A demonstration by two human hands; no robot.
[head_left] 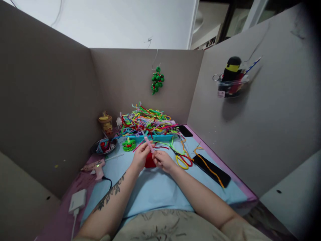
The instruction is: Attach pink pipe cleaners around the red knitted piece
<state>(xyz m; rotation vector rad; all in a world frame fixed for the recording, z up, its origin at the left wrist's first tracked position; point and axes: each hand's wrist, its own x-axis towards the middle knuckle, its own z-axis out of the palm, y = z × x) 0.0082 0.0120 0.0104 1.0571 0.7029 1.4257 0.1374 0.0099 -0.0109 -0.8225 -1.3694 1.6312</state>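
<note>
Left hand and right hand each pinch a thin pink fuzzy pipe cleaner, a closed grip steadying it above a red fuzzy lump on the bench.

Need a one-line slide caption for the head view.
Left hand and right hand pinch a pink pipe cleaner over a blue mat, pipe-cleaner pile behind.

One view only, head-worn: my camera looked forward and down, close over my left hand and right hand on the blue mat, grey partition beyond.
</note>
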